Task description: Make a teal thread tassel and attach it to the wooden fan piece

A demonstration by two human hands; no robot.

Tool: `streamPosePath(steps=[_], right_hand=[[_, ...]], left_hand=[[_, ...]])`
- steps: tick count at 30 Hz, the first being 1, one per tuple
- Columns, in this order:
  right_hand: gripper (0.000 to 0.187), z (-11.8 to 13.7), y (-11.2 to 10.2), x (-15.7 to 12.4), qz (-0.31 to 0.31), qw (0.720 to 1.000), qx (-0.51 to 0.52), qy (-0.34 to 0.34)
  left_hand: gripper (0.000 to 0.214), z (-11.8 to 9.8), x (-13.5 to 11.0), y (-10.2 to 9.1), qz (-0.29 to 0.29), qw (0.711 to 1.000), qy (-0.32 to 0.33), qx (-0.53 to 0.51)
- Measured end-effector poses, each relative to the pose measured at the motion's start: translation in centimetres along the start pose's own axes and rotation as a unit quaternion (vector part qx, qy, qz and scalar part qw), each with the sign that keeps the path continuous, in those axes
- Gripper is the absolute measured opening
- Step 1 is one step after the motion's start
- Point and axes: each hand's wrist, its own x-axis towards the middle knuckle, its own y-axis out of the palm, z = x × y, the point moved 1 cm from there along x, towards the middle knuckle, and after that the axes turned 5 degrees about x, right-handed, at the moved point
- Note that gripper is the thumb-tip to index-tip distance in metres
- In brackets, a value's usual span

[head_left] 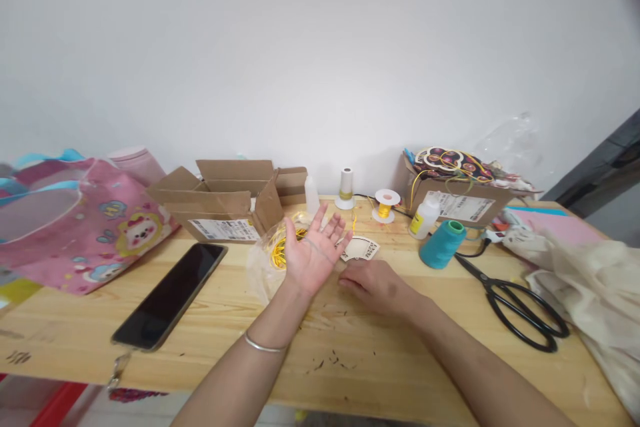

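1. Centre of the frame: left hand [313, 250], palm turned up, fingers spread and slightly curled, lifted clear of the wooden table [350, 353]. Holds nothing that shows. Seems kept open to leave the palm free; cannot tell whether a fine thread crosses it.
2. Just right of centre and a little lower: right hand [375, 283], palm down, resting on the wood. Fingers drawn together, tips pointing left and pressed low. Cannot tell whether anything is pinched beneath them.
3. Behind and partly under the left hand: clear plastic bag [260, 267] with a coil of yellow cord [277, 250] inside, probably bagged to keep the coil from tangling.
4. Just above the right hand, near both sets of fingertips: pale wooden fan-shaped cutout [359, 248], lying flat, within easy reach.
5. Left wrist, lower centre: thin silver bangle [263, 345].
6. Lower left: dark smartphone [170, 293], screen up, set diagonally, apart from the hands.
7. Left edge: pink cartoon tote bag [85, 227], slumped on its side; beside it, upper centre-left, an open cardboard box [225, 203], flaps spread.
8. Upper centre, along the wall: white thread spool [345, 188] and yellow cord spool [386, 203], both upright, likely so as to unwind freely.
9. Right of centre: white squeeze bottle [424, 215], teal thread cone [443, 243], black scissors [520, 310] lying flat with the blades toward the cone.
10. Far right: cream cloth [590, 280], bunched at the table edge.
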Motion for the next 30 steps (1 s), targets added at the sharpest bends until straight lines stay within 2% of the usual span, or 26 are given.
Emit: streamPosePath(steps=[4, 7, 11, 14, 18, 25, 30], right_hand=[[0.024, 0.0, -0.4, 0.0, -0.039, 0.997, -0.058, -0.015], [0.023, 0.0, -0.8, -0.1, -0.088, 0.993, -0.064, -0.043], [0.023, 0.0, -1.6, -0.3, -0.129, 0.988, -0.051, -0.070], [0.024, -0.1, -2.1, -0.3, -0.136, 0.987, -0.047, -0.074], [0.026, -0.3, -2.6, -0.5, -0.141, 0.986, -0.054, -0.070], [0.026, -0.4, -3.6, -0.8, -0.145, 0.986, -0.068, -0.042], [0.029, -0.7, -3.9, -0.9, -0.177, 0.983, -0.028, -0.032]], left_hand=[[0.062, -0.1, 0.3, -0.5, 0.007, 0.999, 0.010, 0.031], [0.062, 0.3, 0.4, -0.8, 0.014, 0.998, -0.010, 0.068], [0.069, 1.1, 0.3, -1.0, 0.026, 0.989, -0.083, 0.117], [0.071, 1.5, 0.1, -0.8, 0.039, 0.979, -0.143, 0.140], [0.074, 1.9, -0.1, -0.7, 0.042, 0.964, -0.190, 0.184], [0.086, 3.9, -0.3, -1.6, 0.045, 0.913, -0.304, 0.268], [0.099, 4.8, -0.5, -2.4, 0.136, 0.856, -0.390, 0.311]])
